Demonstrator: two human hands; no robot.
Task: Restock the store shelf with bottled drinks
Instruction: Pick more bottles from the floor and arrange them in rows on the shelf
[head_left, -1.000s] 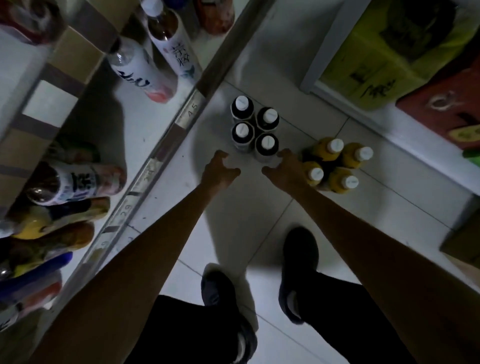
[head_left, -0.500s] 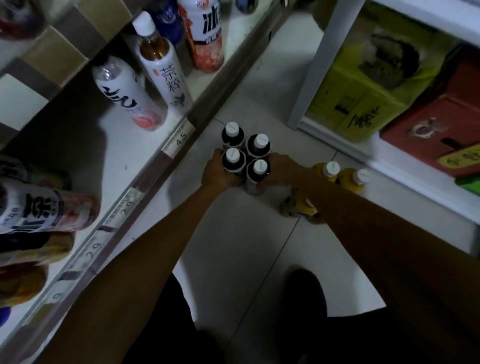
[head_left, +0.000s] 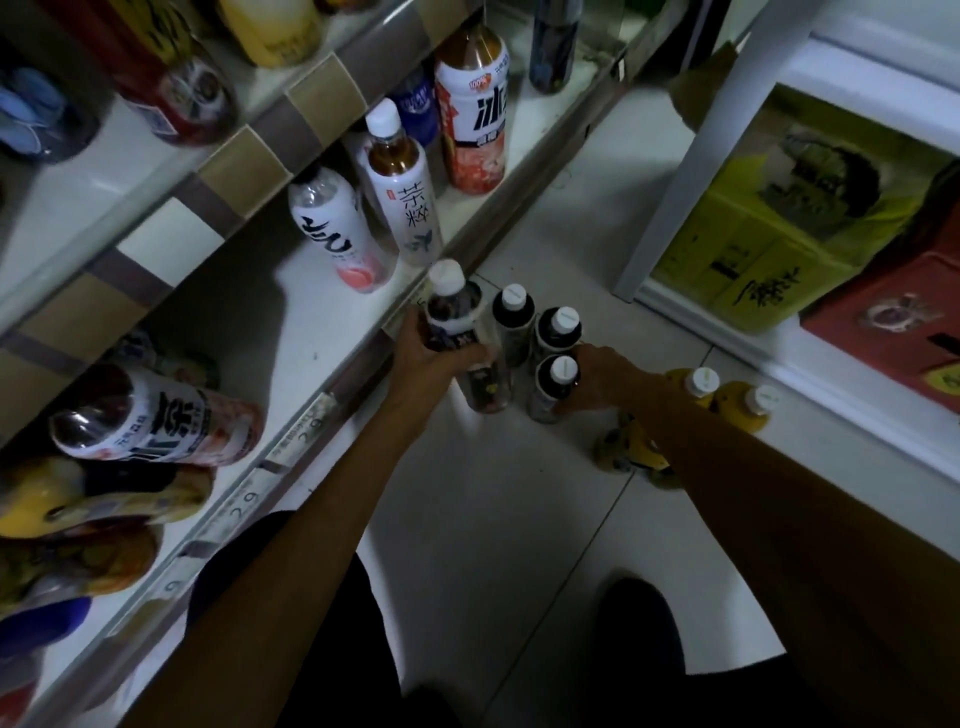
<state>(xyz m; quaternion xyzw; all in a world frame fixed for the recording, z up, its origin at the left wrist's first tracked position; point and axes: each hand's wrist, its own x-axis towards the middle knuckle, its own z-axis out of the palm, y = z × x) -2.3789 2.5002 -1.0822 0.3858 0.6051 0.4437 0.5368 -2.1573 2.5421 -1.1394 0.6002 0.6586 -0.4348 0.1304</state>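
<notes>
My left hand (head_left: 434, 356) grips a dark bottle with a white cap (head_left: 448, 306), lifted off the floor and tilted toward the lower shelf (head_left: 291, 332). Three more dark white-capped bottles stand on the floor tiles beside it: one at the back (head_left: 514, 319), one to its right (head_left: 560, 326) and a front one (head_left: 553, 387). My right hand (head_left: 597, 382) wraps round the front bottle from the right. Yellow drink bottles (head_left: 724, 402) stand on the floor behind my right forearm, partly hidden by it.
The lower shelf carries white-labelled tea bottles (head_left: 402, 192), a red-labelled bottle (head_left: 472, 111) and bottles lying on their sides (head_left: 156, 415) at the left. A white rack (head_left: 675, 171) at the right holds yellow and red cartons (head_left: 753, 249). My shoes (head_left: 641, 629) stand on the tiles.
My hands reached down and closed round the dark bottles. The left hand has since lifted one bottle up and left toward the shelf; the right hand stays on a floor bottle.
</notes>
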